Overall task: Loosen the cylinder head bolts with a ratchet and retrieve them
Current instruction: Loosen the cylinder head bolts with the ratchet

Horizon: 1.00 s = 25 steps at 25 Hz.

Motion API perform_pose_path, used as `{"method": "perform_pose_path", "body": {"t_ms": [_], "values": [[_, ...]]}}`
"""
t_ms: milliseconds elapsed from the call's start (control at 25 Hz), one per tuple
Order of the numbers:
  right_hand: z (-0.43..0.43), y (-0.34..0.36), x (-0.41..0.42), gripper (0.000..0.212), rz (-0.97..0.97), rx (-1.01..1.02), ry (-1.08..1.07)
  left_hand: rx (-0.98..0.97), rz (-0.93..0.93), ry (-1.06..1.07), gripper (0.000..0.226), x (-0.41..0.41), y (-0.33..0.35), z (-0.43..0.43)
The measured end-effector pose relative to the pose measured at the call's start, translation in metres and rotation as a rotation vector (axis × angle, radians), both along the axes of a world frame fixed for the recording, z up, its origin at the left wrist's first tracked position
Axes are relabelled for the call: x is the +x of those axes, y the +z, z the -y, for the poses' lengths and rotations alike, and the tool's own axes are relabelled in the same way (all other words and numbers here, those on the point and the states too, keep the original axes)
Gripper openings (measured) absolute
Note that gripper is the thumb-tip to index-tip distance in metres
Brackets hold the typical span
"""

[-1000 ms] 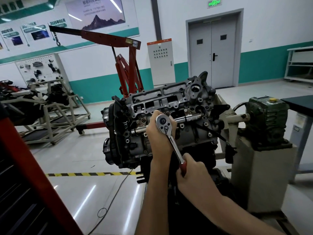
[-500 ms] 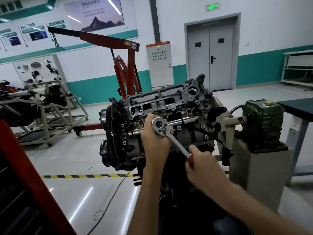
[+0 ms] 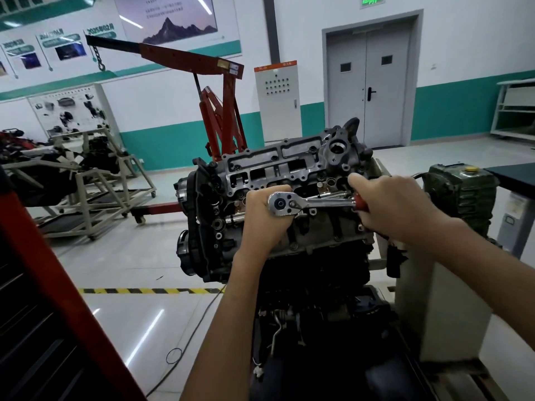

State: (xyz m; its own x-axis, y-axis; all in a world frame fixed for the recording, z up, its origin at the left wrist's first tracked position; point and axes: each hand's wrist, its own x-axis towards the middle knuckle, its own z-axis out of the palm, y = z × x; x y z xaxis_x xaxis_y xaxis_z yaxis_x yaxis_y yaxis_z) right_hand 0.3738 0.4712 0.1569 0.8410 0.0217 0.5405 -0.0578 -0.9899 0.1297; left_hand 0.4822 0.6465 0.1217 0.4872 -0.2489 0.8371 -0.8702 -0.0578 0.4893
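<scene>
Left hand (image 3: 265, 218) is fisted around the ratchet (image 3: 311, 202) head mid-face of the cylinder head (image 3: 278, 166), right hand (image 3: 390, 209) clenched on the red grip, so if the socket slips off the hidden bolt, knuckles hit metal.

I see the ratchet (image 3: 314, 202), a chrome tool with a round head and a red grip, lying almost horizontal across the cylinder head (image 3: 289, 175). Its head is at the left, its handle points to the right. The cylinder head is grey metal, tilted toward me, with dark openings.
</scene>
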Motion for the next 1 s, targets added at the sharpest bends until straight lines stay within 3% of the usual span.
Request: {"method": "perform_pose_path", "body": {"t_ms": [120, 280, 320, 400, 480, 560, 680, 760, 840, 920, 1000], "values": [[-0.023, -0.037, -0.009, 0.019, -0.002, 0.171, -0.012, -0.187, -0.069, 0.063, 0.031, -0.005, -0.01, 0.003], [-0.094, -0.103, -0.019, 0.016, -0.087, 0.893, 0.115, -0.452, -0.047, 0.126, 0.034, -0.023, -0.027, 0.031], [-0.101, -0.11, -0.016, 0.015, -0.077, 0.992, 0.139, -0.484, -0.083, 0.092, 0.035, -0.022, -0.024, 0.035], [-0.098, -0.107, -0.014, 0.018, -0.088, 0.902, 0.176, -0.543, -0.125, -0.026, 0.046, -0.017, -0.016, 0.035], [-0.072, -0.088, -0.012, 0.022, -0.081, 0.575, 0.158, -0.527, -0.071, -0.119, 0.056, -0.009, -0.014, 0.025], [-0.034, -0.055, -0.006, 0.024, -0.021, 0.245, 0.109, -0.384, -0.015, -0.117, 0.056, -0.003, -0.01, 0.014], [-0.001, -0.008, -0.001, 0.02, 0.024, 0.061, 0.063, -0.031, 0.07, -0.028, 0.042, 0.003, 0.0, 0.002], [-0.004, -0.008, 0.0, 0.016, 0.038, 0.08, 0.05, 0.03, 0.061, -0.001, 0.042, 0.007, 0.001, -0.003], [-0.022, -0.039, -0.005, 0.02, 0.039, 0.215, 0.035, -0.109, -0.029, 0.058, 0.04, 0.002, -0.006, 0.0], [-0.054, -0.077, -0.012, 0.023, -0.001, 0.482, 0.05, -0.284, -0.104, 0.109, 0.029, -0.012, -0.02, 0.012], [-0.085, -0.102, -0.013, 0.023, -0.058, 0.814, 0.114, -0.466, -0.186, 0.025, 0.026, -0.022, -0.027, 0.028]]}}
